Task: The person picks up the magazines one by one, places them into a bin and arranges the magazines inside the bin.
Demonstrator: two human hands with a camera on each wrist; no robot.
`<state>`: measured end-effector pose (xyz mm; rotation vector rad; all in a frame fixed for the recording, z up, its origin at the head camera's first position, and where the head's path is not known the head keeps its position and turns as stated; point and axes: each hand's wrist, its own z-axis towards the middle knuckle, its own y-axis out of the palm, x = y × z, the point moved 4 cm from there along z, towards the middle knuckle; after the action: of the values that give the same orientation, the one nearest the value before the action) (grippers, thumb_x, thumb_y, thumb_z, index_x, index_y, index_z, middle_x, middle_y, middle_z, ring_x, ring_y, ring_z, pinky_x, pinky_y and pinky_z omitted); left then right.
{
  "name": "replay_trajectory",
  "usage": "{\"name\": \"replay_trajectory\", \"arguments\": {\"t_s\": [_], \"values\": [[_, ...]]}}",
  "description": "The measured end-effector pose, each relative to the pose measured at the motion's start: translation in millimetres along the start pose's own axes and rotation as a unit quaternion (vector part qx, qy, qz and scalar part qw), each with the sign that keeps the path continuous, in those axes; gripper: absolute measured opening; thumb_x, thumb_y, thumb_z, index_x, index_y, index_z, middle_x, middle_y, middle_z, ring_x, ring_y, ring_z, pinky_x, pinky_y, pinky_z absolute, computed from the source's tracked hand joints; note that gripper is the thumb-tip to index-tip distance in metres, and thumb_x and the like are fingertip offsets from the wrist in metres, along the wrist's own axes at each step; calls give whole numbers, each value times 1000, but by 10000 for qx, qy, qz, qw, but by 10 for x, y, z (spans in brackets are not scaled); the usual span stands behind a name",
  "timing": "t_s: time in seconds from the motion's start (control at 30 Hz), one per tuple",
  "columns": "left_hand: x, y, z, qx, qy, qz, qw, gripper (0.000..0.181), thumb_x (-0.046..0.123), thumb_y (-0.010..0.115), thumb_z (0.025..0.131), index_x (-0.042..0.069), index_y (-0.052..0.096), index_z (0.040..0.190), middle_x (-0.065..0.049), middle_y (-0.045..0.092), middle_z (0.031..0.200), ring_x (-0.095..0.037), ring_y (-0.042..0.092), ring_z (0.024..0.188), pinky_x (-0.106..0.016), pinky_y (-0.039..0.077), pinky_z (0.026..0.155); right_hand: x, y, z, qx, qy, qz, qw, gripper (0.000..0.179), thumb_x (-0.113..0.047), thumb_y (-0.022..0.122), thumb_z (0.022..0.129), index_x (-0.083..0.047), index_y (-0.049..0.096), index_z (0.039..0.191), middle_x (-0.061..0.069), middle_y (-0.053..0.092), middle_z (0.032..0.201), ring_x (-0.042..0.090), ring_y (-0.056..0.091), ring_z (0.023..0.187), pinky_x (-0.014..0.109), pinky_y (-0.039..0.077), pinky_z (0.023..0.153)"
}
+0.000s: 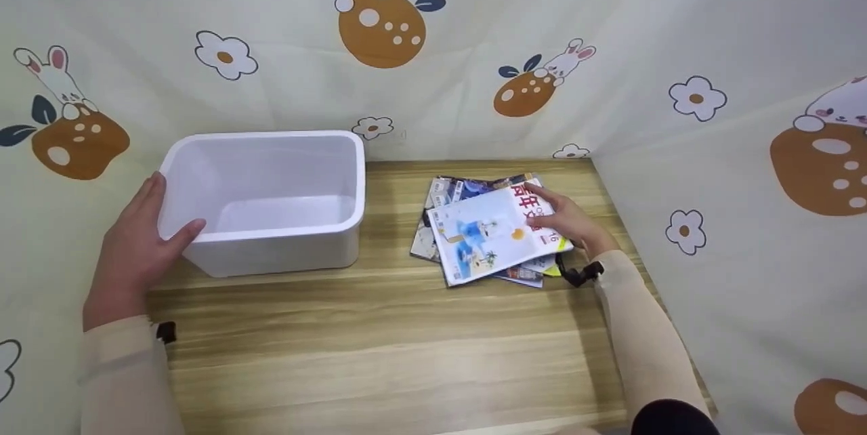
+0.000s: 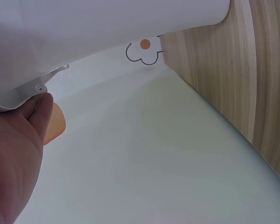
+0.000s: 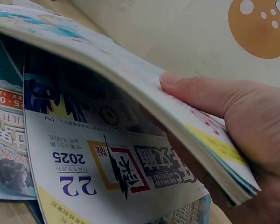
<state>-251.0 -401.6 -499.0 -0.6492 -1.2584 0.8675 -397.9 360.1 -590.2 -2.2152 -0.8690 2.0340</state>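
Observation:
A white plastic bin (image 1: 271, 249) stands upright on the left of the wooden table. My left hand (image 1: 132, 252) grips its left end, the thumb over the near rim and the fingers along the outer side; in the left wrist view the fingers (image 2: 39, 116) reach under the rim. Over a small pile of magazines (image 1: 423, 242), my right hand (image 1: 569, 221) holds the top magazine (image 1: 467, 232), which has a pale cover with red characters. The right wrist view shows the thumb on the cover and fingers beneath, with this edge lifted off the magazine below (image 3: 74, 154).
The wood-grain table (image 1: 379, 347) meets a pale curtain (image 1: 284, 83) printed with rabbits and flowers at the back and sides. Between the bin and the pile lies a strip of bare wood. Black straps (image 1: 582, 272) show at the wrists.

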Motion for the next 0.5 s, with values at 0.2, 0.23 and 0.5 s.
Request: {"name": "replay_trajectory", "arguments": {"t_s": [0.2,0.23,0.5], "values": [[1,-10,10,-19,-32,41,10000,106,63,63,104,14,6,179,-16,7,185,-47,10,169,-81,15,125,-43,25,-2,228,324,863,9955,94,-13,89,95,-37,42,172,25,52,161,33,77,102,40,68,86],[-2,-9,12,-26,-43,46,10000,106,64,63,104,15,6,179,-16,7,185,-47,10,169,-81,15,125,-54,29,-1,304,396,1006,9937,93,-12,88,95,-38,43,172,26,54,158,32,78,97,41,69,82],[-8,7,15,-101,-79,68,9999,108,65,63,104,15,5,179,-15,5,185,-48,9,168,-82,15,124,-224,80,-3,1000,299,1715,9796,93,-8,85,98,-37,40,173,24,58,153,28,80,91,41,70,76]]}}
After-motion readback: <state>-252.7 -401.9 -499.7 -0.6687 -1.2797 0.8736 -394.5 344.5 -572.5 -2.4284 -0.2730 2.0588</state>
